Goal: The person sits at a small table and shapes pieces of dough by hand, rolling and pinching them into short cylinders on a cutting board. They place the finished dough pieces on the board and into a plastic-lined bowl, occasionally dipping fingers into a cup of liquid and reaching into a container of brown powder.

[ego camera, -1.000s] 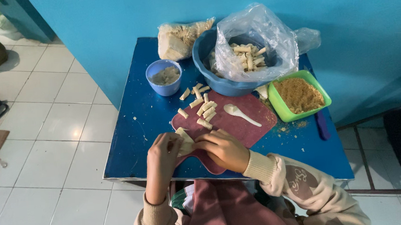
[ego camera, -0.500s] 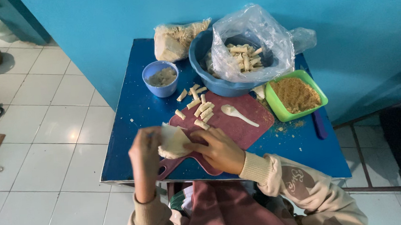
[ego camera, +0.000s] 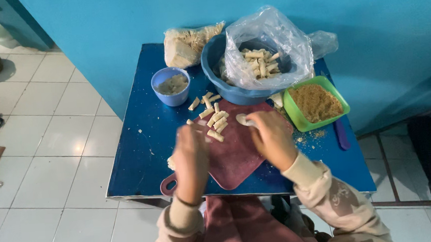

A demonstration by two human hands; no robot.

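My left hand [ego camera: 190, 158] hovers over the left part of a maroon cutting board [ego camera: 238, 162], blurred, back up. A pale dough wrapper [ego camera: 170, 163] peeks out at its left edge. My right hand [ego camera: 273, 138] lies over the board's right side, fingers closed on a white spoon [ego camera: 242, 119] whose bowl sticks out past the fingertips. Several small pale rolls [ego camera: 214, 120] lie on the board's far edge, just beyond both hands.
On the blue table [ego camera: 137, 157] stand a small blue bowl [ego camera: 171, 86] of filling, a big blue basin [ego camera: 216, 60] lined with a plastic bag of rolls [ego camera: 261, 62], a green tray [ego camera: 296, 115] of brown crumbs, and a wrapper bag [ego camera: 187, 44]. A blue handle [ego camera: 341, 133] lies right.
My left hand has come down from a raised position with the wrapper to the board. My right hand has moved up and right to the spoon.
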